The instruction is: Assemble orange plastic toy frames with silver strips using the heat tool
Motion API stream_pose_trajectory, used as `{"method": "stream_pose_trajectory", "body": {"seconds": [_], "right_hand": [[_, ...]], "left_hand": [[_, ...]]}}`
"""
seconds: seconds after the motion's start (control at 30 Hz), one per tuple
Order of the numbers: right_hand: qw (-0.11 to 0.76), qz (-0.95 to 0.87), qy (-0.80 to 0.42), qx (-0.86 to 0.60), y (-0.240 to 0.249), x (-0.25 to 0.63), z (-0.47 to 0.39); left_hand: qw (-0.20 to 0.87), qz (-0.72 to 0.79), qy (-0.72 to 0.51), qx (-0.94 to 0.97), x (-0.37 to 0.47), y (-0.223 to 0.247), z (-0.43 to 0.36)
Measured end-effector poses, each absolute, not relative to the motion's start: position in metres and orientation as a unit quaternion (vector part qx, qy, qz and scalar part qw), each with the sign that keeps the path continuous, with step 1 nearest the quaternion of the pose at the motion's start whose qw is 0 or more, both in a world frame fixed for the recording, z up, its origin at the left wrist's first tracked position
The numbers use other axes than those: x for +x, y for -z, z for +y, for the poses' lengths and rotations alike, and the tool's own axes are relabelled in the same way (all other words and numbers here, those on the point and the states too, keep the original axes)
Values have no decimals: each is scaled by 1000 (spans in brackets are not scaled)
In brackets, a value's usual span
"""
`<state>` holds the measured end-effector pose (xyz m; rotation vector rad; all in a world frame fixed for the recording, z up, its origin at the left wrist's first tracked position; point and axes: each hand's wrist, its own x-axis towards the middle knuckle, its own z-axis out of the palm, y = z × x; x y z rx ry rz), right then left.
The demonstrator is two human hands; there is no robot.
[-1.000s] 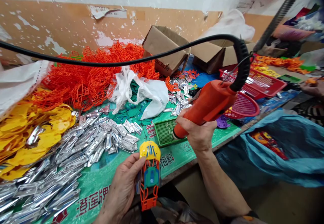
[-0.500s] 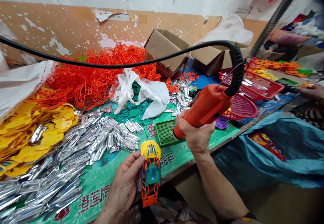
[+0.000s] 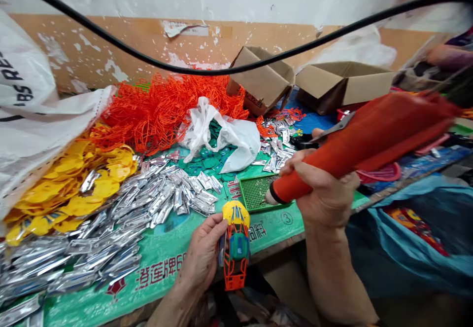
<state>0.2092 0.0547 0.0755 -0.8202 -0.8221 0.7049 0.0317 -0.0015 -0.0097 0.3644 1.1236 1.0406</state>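
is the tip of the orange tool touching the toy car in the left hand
No, the orange tool tip hangs above the green tray, apart from the toy car.

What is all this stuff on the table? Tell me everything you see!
toy car: one, orange, yellow and green, in left hand
power screwdriver: one, orange, in right hand
cable: one, black, overhead
orange frames: pile, back
yellow parts: pile, left
silver parts: many, middle
white bag: one, centre
green tray: one, by the screwdriver tip
cardboard boxes: two, brown, back
left hand: holding car
right hand: gripping screwdriver
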Motion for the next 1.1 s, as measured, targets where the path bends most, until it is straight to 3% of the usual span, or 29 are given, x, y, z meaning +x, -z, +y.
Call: {"method": "stream_pose_trajectory", "body": {"seconds": [0.27,1.1], "right_hand": [[761,-382,-410,-327,-86,170,40],[742,-393,-430,-331,-69,160,43]], "left_hand": [[717,484,-476,160,32,10,-4],[717,474,-482,169,32,17,-7]]}}
